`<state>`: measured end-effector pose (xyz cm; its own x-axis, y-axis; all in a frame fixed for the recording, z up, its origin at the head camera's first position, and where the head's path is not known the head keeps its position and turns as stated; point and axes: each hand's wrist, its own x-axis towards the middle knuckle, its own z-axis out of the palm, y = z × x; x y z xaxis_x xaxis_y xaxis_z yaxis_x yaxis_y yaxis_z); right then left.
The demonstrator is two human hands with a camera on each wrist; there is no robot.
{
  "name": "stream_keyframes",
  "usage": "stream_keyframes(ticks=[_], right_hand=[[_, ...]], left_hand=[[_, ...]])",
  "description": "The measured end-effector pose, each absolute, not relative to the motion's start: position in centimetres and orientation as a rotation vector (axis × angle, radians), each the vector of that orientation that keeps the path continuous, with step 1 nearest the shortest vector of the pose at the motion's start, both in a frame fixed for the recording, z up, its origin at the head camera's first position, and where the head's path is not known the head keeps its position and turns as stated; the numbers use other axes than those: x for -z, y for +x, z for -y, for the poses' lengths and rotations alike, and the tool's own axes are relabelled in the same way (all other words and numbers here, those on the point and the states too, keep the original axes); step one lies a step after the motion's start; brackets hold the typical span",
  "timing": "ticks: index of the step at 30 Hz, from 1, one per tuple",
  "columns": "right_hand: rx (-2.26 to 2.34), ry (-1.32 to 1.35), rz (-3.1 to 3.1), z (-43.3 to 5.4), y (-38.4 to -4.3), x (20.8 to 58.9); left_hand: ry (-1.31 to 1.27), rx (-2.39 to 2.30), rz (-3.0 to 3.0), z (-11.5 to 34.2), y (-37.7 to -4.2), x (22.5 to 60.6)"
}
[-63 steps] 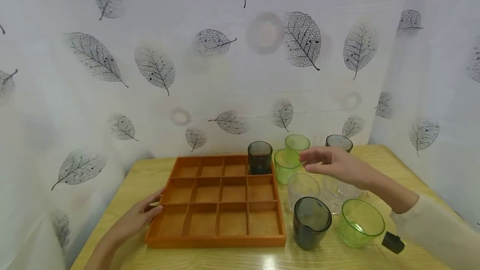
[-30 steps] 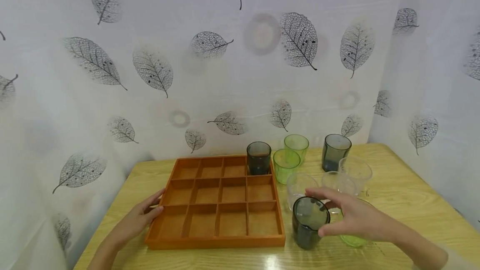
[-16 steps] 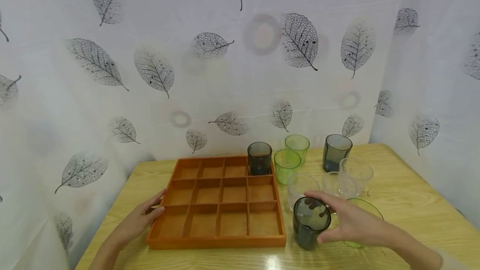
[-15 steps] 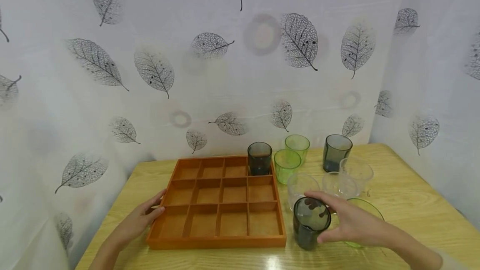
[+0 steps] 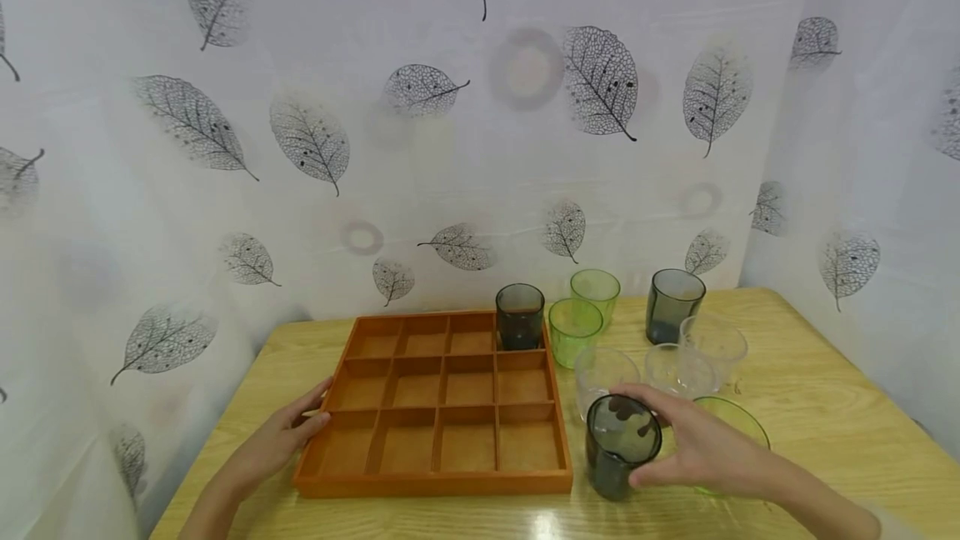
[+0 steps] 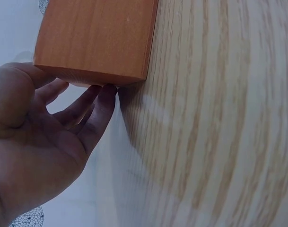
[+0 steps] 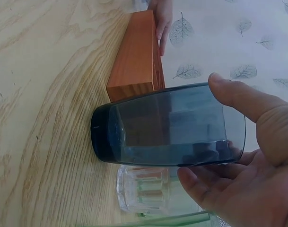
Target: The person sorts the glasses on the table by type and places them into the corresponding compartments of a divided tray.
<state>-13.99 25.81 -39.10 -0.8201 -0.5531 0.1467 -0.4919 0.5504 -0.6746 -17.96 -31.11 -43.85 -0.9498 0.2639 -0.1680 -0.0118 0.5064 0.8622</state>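
Observation:
My right hand (image 5: 712, 448) holds a dark grey tinted glass (image 5: 611, 465) near its rim, thumb on the near side and fingers on the far side. The glass stands upright at the right front of an orange-brown wooden divided tray (image 5: 431, 486). In the right wrist view, the thumb and fingers flank the open end of that glass (image 7: 167, 127). My left hand (image 5: 273, 440) rests against the tray's left side. The left wrist view has its fingertips touching the wooden wall (image 6: 96, 38). Another dark glass (image 5: 519, 319) sits in the tray's back right compartment.
Green glasses (image 5: 575, 336) stand behind and right of the tray; one green glass (image 5: 738, 419) is partly hidden by my right hand. Clear glasses (image 5: 606, 373) and a dark glass (image 5: 673, 307) stand further right. A leaf-patterned curtain (image 5: 480, 148) closes off the table's back.
My right hand has come down and forward from above the back glasses to the front dark glass, and now holds it. In the last half second little moves. My left hand stays at the tray.

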Motion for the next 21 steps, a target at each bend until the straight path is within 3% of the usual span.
stream_keyframes(ticks=[12, 21], right_hand=[[1.114, -0.853, -2.74, -24.7, -13.8, 38.6], [1.228, -0.843, -2.674, -23.8, -14.3, 35.6]], left_hand=[[0.209, -1.41, -2.444, 31.1, -17.9, 43.7], [0.216, -1.437, -2.419, 31.4, -18.1, 43.8]])
